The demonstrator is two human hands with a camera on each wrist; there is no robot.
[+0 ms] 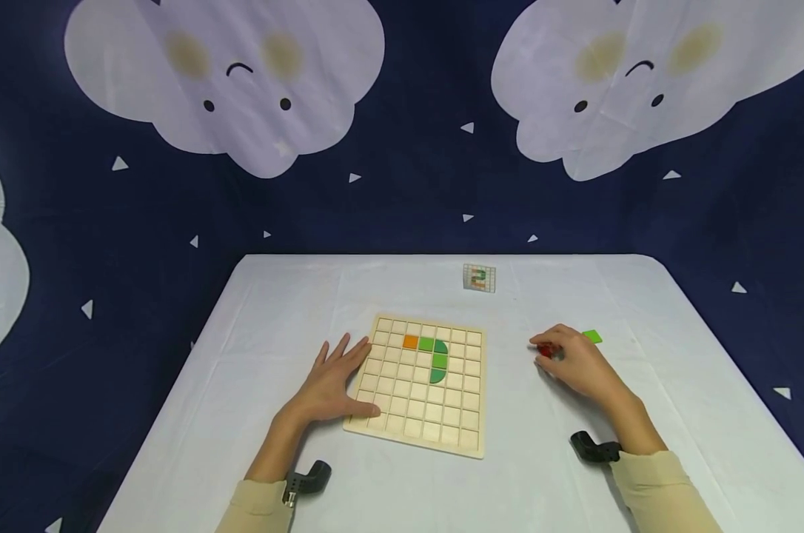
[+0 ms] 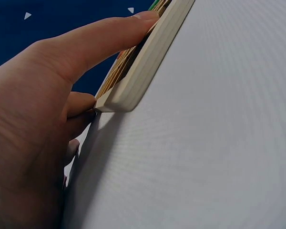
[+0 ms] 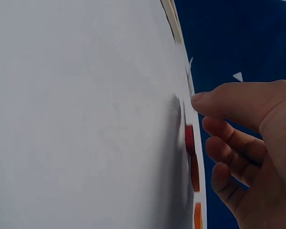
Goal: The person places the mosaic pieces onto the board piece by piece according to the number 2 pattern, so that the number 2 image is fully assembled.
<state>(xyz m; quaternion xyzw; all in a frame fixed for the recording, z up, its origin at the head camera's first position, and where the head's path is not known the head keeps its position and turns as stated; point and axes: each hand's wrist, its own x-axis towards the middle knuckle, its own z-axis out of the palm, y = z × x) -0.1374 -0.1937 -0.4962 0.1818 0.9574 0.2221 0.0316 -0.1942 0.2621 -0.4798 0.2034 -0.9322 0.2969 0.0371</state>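
My left hand (image 1: 332, 389) rests at the left side of a wooden grid board (image 1: 442, 414), fingers spread along its edge and thumb laid over the lower left cells. In the left wrist view the thumb (image 2: 114, 36) lies across the board's raised rim. Set in the grid are an orange square (image 1: 410, 342), light green squares (image 1: 439, 360) and dark green quarter-round pieces (image 1: 437, 376). To the right of the board, my right hand (image 1: 578, 363) hovers with loosely bent fingers over red pieces (image 1: 545, 349), partly hidden by it. Nothing shows between its thumb and fingers.
A light green square (image 1: 592, 336) lies just beyond the right hand. Farther back stands a small pattern card (image 1: 479, 277) with a gridded figure. In the right wrist view an orange piece (image 3: 198, 214) lies on the white table (image 3: 86, 119). A dark blue cloth (image 1: 415, 200) hangs behind.
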